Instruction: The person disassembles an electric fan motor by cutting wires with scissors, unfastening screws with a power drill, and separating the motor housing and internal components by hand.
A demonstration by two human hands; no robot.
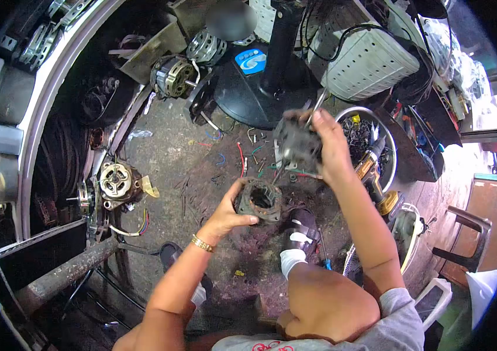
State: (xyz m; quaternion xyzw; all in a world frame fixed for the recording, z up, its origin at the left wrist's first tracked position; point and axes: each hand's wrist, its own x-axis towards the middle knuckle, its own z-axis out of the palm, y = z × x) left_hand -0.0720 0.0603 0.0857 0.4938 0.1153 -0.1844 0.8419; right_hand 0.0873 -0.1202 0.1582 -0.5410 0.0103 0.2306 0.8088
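My left hand (231,215) grips a square, rusty metal housing (260,200) with a round dark opening facing up, low over the floor. Up and to the right of it, my right hand (331,143) is wrapped round a dark metal motor part (298,139), blurred by motion. A thin shaft sticks out of the part's lower side towards the housing, and a thin metal rod shows above by my right fingers. The two parts are apart, apart from the shaft tip, whose contact I cannot make out.
Small wires and scraps lie on the floor (172,146). A motor (121,181) sits left, another (173,77) at the upper left. A black round stand base (248,99) is ahead. Right are a white-rimmed bowl (390,137) of small parts and a yellow drill (389,202).
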